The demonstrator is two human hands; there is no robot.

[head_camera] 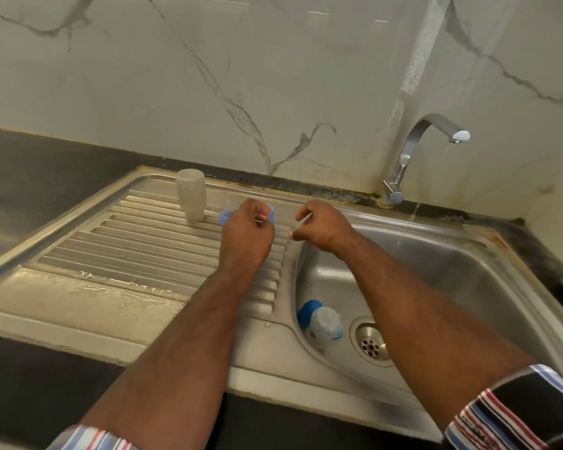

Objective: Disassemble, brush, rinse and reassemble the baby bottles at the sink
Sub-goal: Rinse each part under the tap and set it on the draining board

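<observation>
Marble-veined wall behind steel sink (468,274). Left hand (246,233) curled round blue ring (225,217) at drainboard's far edge, beside inverted bottle (191,194). Right hand (319,228) loosely curled, holding nothing visible. Second bottle (324,324) in basin near drain (light, wet, likely slippery; grip by body).

The wall (208,76) behind the counter is pale marble-look tile, grey veins wandering across it and a soft sheen high up. A dark stone countertop (39,164) runs along its foot, grimy where the two meet (worst near the corner). Set into it is a steel drainboard (117,254) with wet streaks near its front edge, and a curved chrome tap (413,147) at the back.
</observation>
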